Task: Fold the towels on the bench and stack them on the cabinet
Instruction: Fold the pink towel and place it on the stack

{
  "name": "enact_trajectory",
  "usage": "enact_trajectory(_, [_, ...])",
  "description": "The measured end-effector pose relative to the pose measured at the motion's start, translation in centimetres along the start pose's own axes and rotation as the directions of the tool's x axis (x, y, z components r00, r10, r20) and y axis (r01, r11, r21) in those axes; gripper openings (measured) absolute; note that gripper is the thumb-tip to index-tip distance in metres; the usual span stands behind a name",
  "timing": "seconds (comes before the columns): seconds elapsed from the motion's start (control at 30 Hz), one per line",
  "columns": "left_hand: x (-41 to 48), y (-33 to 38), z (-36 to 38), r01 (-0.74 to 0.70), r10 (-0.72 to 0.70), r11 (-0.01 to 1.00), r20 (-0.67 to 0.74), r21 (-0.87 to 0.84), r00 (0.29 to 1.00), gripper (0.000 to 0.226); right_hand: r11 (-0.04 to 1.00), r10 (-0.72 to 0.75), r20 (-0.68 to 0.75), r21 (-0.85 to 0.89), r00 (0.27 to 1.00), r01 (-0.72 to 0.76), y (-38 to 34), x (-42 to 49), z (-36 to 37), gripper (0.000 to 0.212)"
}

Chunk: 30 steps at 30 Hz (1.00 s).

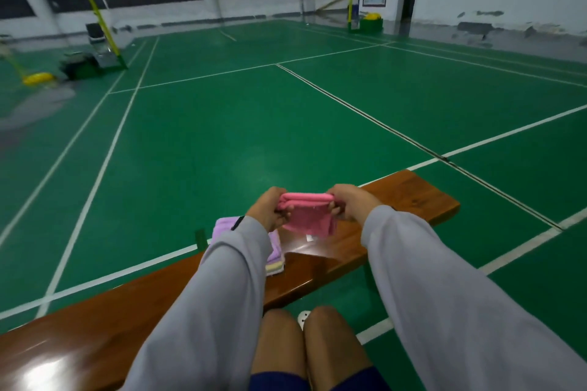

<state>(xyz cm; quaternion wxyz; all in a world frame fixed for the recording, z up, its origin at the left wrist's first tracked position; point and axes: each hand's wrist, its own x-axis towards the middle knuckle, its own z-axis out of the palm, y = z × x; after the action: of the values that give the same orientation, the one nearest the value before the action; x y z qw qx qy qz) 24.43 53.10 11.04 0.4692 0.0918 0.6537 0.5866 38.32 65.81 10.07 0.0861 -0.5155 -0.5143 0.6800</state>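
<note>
Pink towel (306, 214), folded over, held above the counter (413, 197) toward its right end; contact between its lower edge and the wood cannot be told. Left hand (270, 206) grips the towel's left end, fingers (284, 216) curled round the fold; right hand (352, 201) clamps the right end likewise. A stack of folded towels (276, 255), purple over pale yellow, lies by the counter's far edge, partly under the left sleeve (228, 263).

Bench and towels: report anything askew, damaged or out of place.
Nothing spilled or damaged. The folded towel pile sits by the far edge of the bench, its pale yellow bottom layer peeking out past the lavender ones. The pink towel, pinched between left hand and right hand, hangs with an uneven lower edge.
</note>
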Motion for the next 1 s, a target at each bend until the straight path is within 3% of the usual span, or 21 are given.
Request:
enact_trajectory(0.17, [-0.3,1.9,-6.2,-0.115,0.116,0.993,-0.059,0.024,0.991,0.007,0.997,-0.073,-0.017,-0.036,0.997,0.073,-2.2,-0.7,5.9,0.023])
enact_trajectory(0.33, [0.5,2.3,-12.4,-0.236,0.239,0.971,-0.061,0.05,0.969,0.025,0.971,-0.23,-0.002,0.071,0.973,0.23,-2.8,0.4,10.8,0.019])
enact_trajectory(0.43, [2.0,-0.8,-15.5,-0.098,0.111,0.989,-0.126,0.106,0.986,0.019,0.981,-0.192,0.044,0.023,0.981,0.191,0.3,2.1,13.3,0.012])
enact_trajectory(0.53, [3.2,-6.3,-17.8,0.127,-0.079,0.962,-0.201,0.241,0.977,0.017,0.988,-0.041,0.073,-0.144,0.996,0.051,6.3,4.8,15.0,0.006])
enact_trajectory(0.6, [3.1,-9.3,-18.7,0.211,-0.155,0.948,-0.236,0.237,0.959,0.018,0.98,0.043,0.073,-0.195,0.996,-0.028,9.8,5.5,15.8,0.002])
enact_trajectory(0.73, [2.7,-9.1,-19.3,0.198,-0.154,0.963,-0.231,0.181,0.961,0.022,0.97,0.007,0.04,-0.243,0.999,0.003,9.6,4.9,15.6,0.003])
enact_trajectory(0.87, [1.8,-5.8,-19.1,0.158,-0.121,0.97,-0.194,0.186,0.974,0.02,0.965,-0.042,0.076,-0.253,0.996,0.06,6.9,4.6,15.4,0.024])
enact_trajectory(1.0, [1.1,-7.0,-19.3,0.227,-0.179,0.931,-0.184,0.286,0.967,0.025,0.955,-0.065,0.055,-0.285,0.996,0.078,7.9,3.0,15.0,0.034])
